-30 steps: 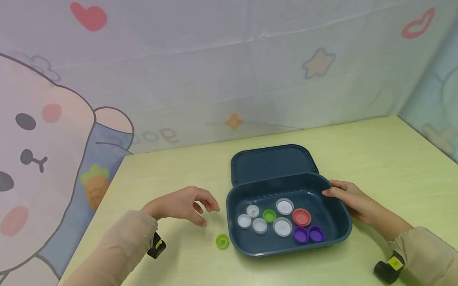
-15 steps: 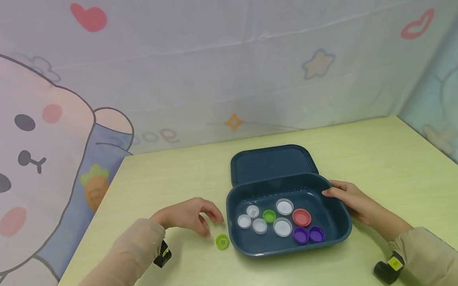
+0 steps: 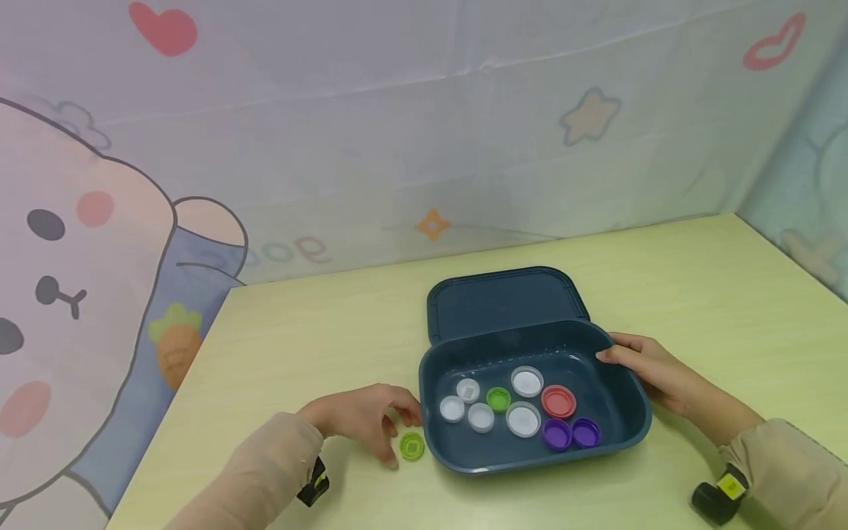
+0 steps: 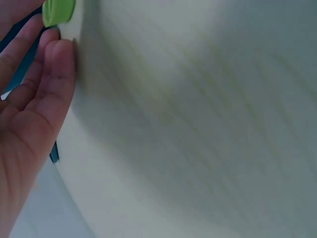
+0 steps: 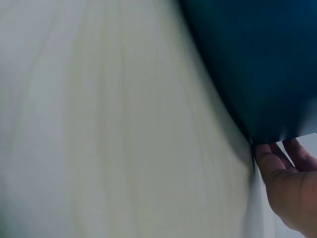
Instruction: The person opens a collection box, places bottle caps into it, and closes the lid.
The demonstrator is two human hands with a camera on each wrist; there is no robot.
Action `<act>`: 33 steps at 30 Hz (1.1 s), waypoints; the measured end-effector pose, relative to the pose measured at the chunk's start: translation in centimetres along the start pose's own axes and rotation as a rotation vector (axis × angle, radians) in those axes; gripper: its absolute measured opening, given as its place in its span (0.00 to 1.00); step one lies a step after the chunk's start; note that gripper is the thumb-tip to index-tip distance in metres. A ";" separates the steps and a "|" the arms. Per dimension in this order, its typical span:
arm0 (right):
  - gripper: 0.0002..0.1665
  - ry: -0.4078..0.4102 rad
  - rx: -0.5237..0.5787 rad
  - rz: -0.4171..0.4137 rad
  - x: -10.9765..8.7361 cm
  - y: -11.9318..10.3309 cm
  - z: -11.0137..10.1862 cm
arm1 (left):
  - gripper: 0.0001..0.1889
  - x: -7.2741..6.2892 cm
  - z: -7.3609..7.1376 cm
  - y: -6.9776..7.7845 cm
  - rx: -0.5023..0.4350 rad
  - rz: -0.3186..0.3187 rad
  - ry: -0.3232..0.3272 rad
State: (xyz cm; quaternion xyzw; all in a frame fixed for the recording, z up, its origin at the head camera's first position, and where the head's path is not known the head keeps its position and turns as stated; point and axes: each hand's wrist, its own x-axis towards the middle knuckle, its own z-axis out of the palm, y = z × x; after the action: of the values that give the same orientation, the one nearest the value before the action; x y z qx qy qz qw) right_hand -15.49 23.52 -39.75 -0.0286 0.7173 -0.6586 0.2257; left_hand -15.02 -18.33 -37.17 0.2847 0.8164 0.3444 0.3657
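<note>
On the table a light green bottle cap point(image 3: 412, 446) lies just left of a dark blue plastic box point(image 3: 606, 401). My left hand point(image 3: 364, 419) reaches around this cap, thumb on its near side and fingers beyond it, by the box wall. In the left wrist view the green cap point(image 4: 58, 12) shows at the top edge, beside the hand point(image 4: 32, 109). With the thumb over the rim and fingers outside, my right hand point(image 3: 662, 379) grips the box's right end. Inside the box lie several white caps point(image 3: 523, 420), a green cap point(image 3: 498, 400), a red cap point(image 3: 559, 402) and two purple caps point(image 3: 586, 433).
Behind the box a matching dark blue lid point(image 3: 506, 302) lies flat, its front edge hidden by the box wall. A printed cloth point(image 3: 371, 147) hangs along the back edge of the pale yellow table point(image 3: 318, 324).
My left hand has moved right and toward me, down to the loose green cap, with thumb and fingers now on either side of it. The right hand and box have stayed still.
</note>
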 end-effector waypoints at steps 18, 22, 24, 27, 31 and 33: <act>0.42 -0.003 0.000 -0.018 -0.1 0.0 0.0 | 0.18 0.7 0.8 -0.4 0.100 0.106 0.053; 0.42 -0.001 0.000 -0.016 -0.1 0.1 0.0 | 0.18 0.4 0.8 -0.2 0.062 0.075 0.060; 0.42 0.002 -0.002 -0.015 -0.1 0.1 0.0 | 0.18 0.3 0.7 -0.2 0.048 0.069 0.058; 0.41 0.008 -0.002 -0.012 -0.2 0.0 0.0 | 0.18 0.0 0.5 -0.2 0.025 0.074 0.047; 0.41 0.006 0.001 -0.013 -0.2 0.0 0.0 | 0.18 -0.4 -0.1 -0.1 0.003 0.086 0.042; 0.41 0.008 0.002 -0.011 -0.2 0.0 0.0 | 0.17 -0.6 -0.5 0.0 0.007 0.091 0.045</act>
State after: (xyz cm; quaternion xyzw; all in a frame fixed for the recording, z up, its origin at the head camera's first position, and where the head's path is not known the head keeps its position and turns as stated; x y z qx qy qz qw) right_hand -15.30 23.54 -39.71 -0.0298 0.7171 -0.6609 0.2193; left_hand -15.07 -18.95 -36.61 0.3151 0.8118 0.3643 0.3301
